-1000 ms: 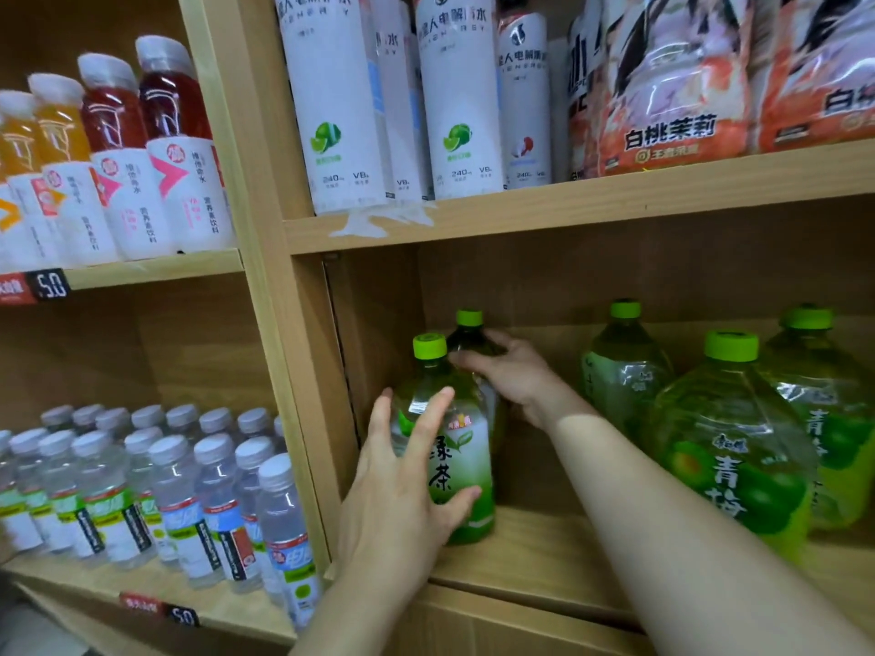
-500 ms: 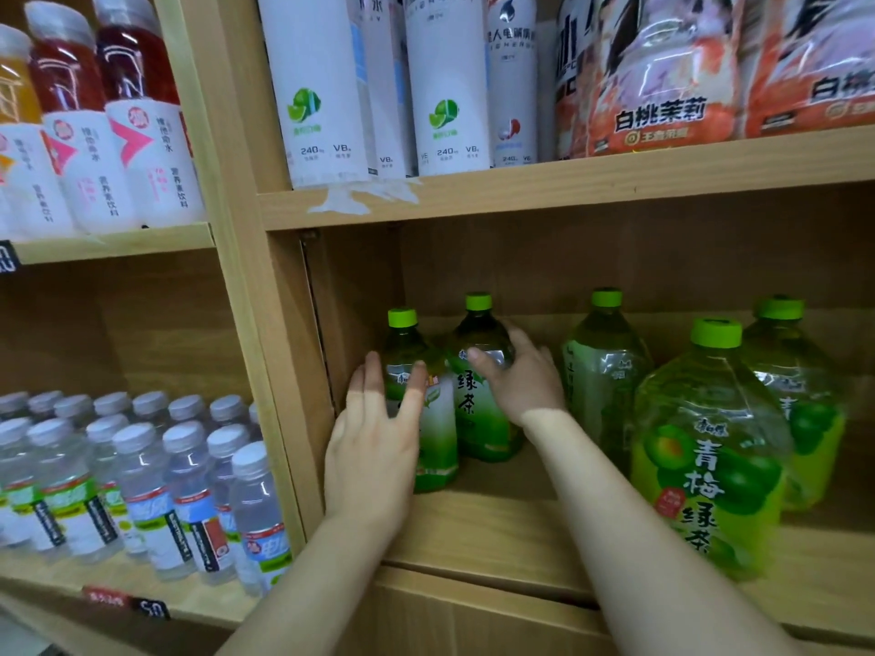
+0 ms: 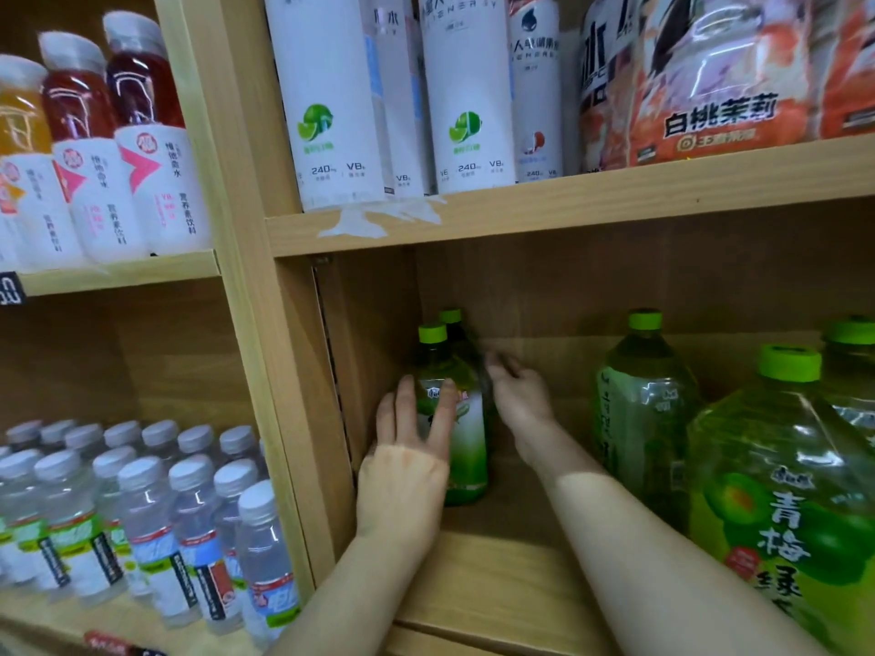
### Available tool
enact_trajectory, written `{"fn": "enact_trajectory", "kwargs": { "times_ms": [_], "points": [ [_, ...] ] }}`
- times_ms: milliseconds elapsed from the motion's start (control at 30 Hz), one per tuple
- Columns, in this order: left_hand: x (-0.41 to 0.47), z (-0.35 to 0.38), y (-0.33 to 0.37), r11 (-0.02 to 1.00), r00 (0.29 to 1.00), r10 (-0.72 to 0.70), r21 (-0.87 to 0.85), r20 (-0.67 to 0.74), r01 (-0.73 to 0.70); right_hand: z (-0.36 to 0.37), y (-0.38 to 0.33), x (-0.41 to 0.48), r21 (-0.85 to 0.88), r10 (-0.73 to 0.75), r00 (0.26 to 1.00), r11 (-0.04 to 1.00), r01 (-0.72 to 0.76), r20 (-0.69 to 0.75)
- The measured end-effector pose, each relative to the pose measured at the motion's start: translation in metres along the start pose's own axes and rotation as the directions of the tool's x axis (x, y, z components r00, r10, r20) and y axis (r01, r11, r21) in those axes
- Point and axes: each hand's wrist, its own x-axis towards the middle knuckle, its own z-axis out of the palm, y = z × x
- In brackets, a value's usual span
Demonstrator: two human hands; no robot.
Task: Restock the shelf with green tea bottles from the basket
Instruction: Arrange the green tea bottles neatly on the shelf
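The left hand (image 3: 407,466) presses, fingers straight, on the slim green-capped plastic tea bottle (image 3: 466,442) at the wooden shelf (image 3: 497,584) far left. The right hand (image 3: 521,400) is blurred, so I cannot tell its grip. Uneven pushing could topple the bottle.

green caps (image 3: 432,333), green-and-white bottle label (image 3: 466,428), light wooden shelf (image 3: 497,575), white-capped water bottles (image 3: 189,513)

Light-wood shelving (image 3: 663,196) filled the frame, divided by a slanting upright post (image 3: 227,258). A patch of pale tape (image 3: 374,219) clung to one board's front edge, and a shadowed back panel (image 3: 592,286) closed the bay beneath.
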Motion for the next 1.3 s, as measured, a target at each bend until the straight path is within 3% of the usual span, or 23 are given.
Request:
{"fn": "enact_trajectory", "kwargs": {
  "times_ms": [100, 267, 367, 433, 533, 633, 733, 767, 833, 867, 900, 967, 1033, 1167, 1300],
  "points": [
    [0.007, 0.006, -0.003, 1.000, 0.999, 0.006, 0.028, -0.035, -0.005, -0.012, -0.004, -0.002, 0.021, 0.145, 0.982, 0.989, -0.148, 0.118],
    [0.011, 0.003, -0.005, 0.996, 0.998, 0.042, 0.078, -0.049, -0.038, -0.016, 0.000, -0.030, -0.115, 0.074, 0.927, 0.993, -0.034, 0.367],
    [0.007, -0.003, -0.002, 0.999, 0.998, 0.044, 0.019, -0.042, -0.043, -0.009, 0.001, -0.037, -0.171, 0.034, 0.918, 0.985, 0.037, 0.396],
    [0.002, -0.009, 0.000, 0.999, 0.995, 0.039, -0.026, 0.094, -0.037, -0.010, -0.002, -0.043, -0.149, 0.057, 0.911, 0.989, 0.005, 0.407],
    [-0.002, -0.020, 0.000, 0.998, 0.988, 0.047, -0.052, 0.144, -0.039, -0.020, -0.013, -0.065, -0.122, 0.059, 0.949, 0.992, -0.022, 0.310],
    [-0.006, -0.042, 0.016, 0.974, 0.983, -0.052, -0.206, 0.179, 0.089, -0.052, -0.025, -0.108, -0.217, -0.219, 0.947, 0.938, 0.271, 0.235],
    [-0.018, -0.055, 0.047, 0.854, 0.990, -0.108, -0.502, 0.089, 0.139, -0.097, -0.041, -0.159, -0.227, -0.562, 0.815, 0.783, 0.579, 0.141],
    [-0.022, -0.058, 0.060, 0.794, 0.993, -0.089, -0.596, 0.081, 0.120, -0.114, -0.042, -0.172, -0.318, -0.652, 0.755, 0.703, 0.636, 0.068],
    [-0.024, -0.058, 0.084, 0.685, 0.991, -0.039, -0.719, 0.127, 0.119, -0.149, -0.039, -0.182, -0.629, -0.757, 0.652, 0.532, 0.567, -0.052],
    [-0.021, -0.056, 0.095, 0.635, 0.983, -0.020, -0.757, 0.180, 0.151, -0.165, -0.037, -0.183, -0.739, -0.748, 0.657, 0.497, 0.454, -0.099],
    [-0.016, -0.053, 0.104, 0.587, 0.972, -0.013, -0.785, 0.234, 0.197, -0.177, -0.032, -0.181, -0.790, -0.686, 0.712, 0.515, 0.334, -0.146],
    [0.001, -0.041, 0.121, 0.494, 0.937, 0.011, -0.816, 0.350, 0.299, -0.190, -0.020, -0.178, -0.769, -0.479, 0.857, 0.616, 0.173, -0.191],
    [0.021, -0.028, 0.136, 0.406, 0.904, 0.059, -0.838, 0.423, 0.365, -0.191, -0.002, -0.172, -0.729, -0.370, 0.914, 0.670, 0.139, -0.165],
    [0.052, -0.011, 0.150, 0.385, 0.867, 0.154, -0.837, 0.474, 0.389, -0.188, 0.020, -0.158, -0.761, -0.421, 0.877, 0.639, 0.108, -0.229],
    [0.060, 0.004, 0.147, 0.283, 0.897, 0.169, -0.892, 0.407, 0.352, -0.182, 0.025, -0.150, -0.826, -0.446, 0.858, 0.562, 0.047, -0.255]
  ]
}}
